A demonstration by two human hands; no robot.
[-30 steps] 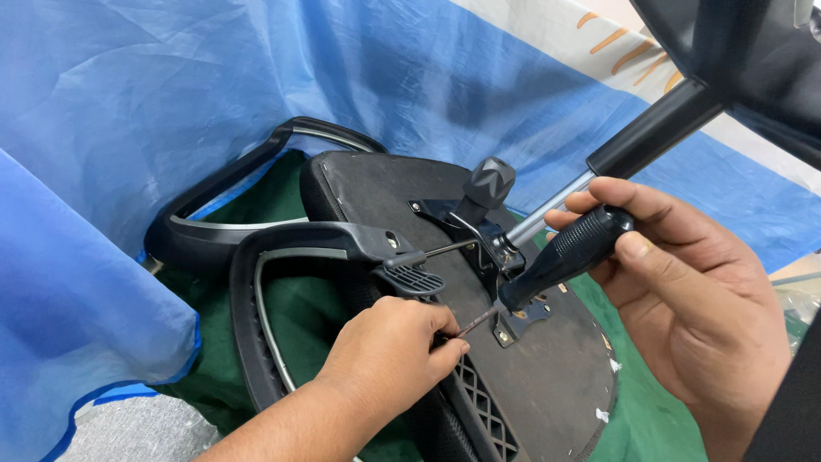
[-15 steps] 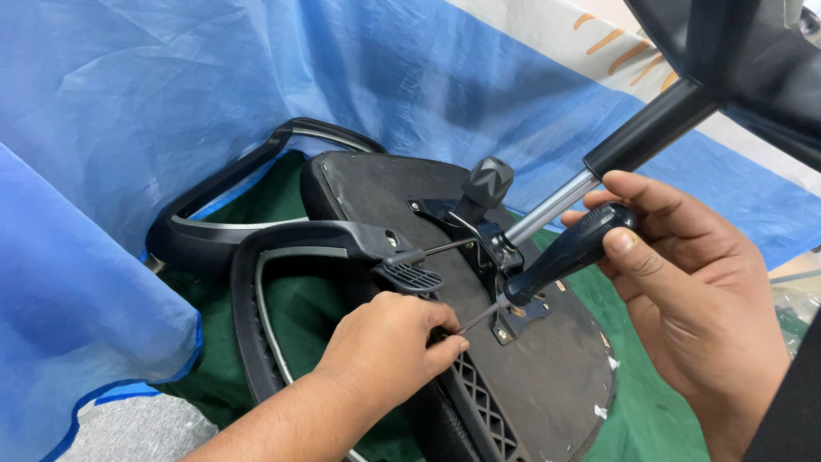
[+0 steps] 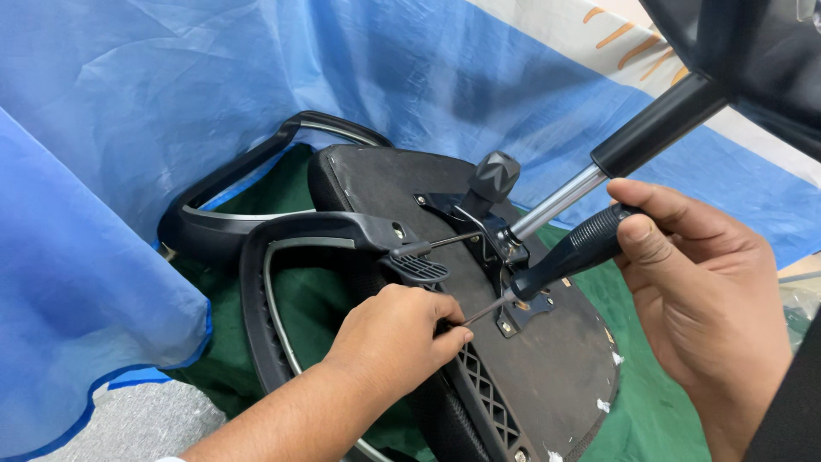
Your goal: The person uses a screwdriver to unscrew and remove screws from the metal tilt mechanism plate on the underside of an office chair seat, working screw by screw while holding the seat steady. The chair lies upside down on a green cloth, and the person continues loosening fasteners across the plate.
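Here, one overturned chair seat point(image 3: 513, 342), underside up on the green cloth point(image 3: 658, 402). Your right hand point(image 3: 701, 282) is wrapped tight round the screwdriver point(image 3: 564, 255) handle; its long axis slants down-left from that fist, with the thin shaft ending under your left hand point(image 3: 393, 342), whose fingers point(image 3: 445, 338) pinch together about the tip near the seat's near edge. The metal bracket point(image 3: 522, 312) lies just beside the shaft; the gas post point(image 3: 599, 171) crowds above the handle. An armrest point(image 3: 342, 231) bounds the left; open room lies toward the right edge.
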